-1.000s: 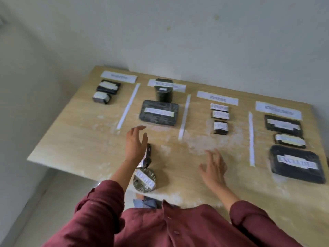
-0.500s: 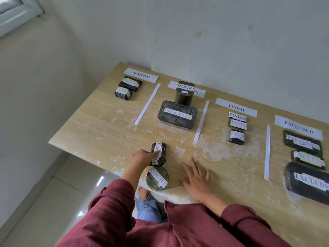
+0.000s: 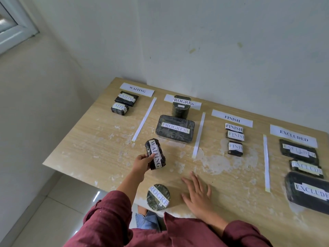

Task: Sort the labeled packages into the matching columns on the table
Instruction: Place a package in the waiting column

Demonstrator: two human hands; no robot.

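My left hand [image 3: 142,163] grips a dark wrapped package labeled WAITING [image 3: 155,154], lifted just above the wooden table [image 3: 92,145] near its front. A round dark package labeled PROGRESS [image 3: 158,197] lies at the front edge below it. My right hand [image 3: 197,195] rests flat on the table with its fingers spread, holding nothing. The WAITING column sign [image 3: 137,89] at the far left has two packages [image 3: 123,103] under it. The PROGRESS column holds a can [image 3: 181,106] and a flat box [image 3: 175,129].
White paper strips [image 3: 145,119] divide the columns. The FINISH column [image 3: 232,119] holds three small packages and the EXCLUDED column [image 3: 293,136] at the right holds three larger ones. A wall stands behind the table; floor tiles show at the lower left.
My left hand closed on the WAITING package and raised it off the table. My right hand slid nearer and settled flat. The camera view shifted left and up.
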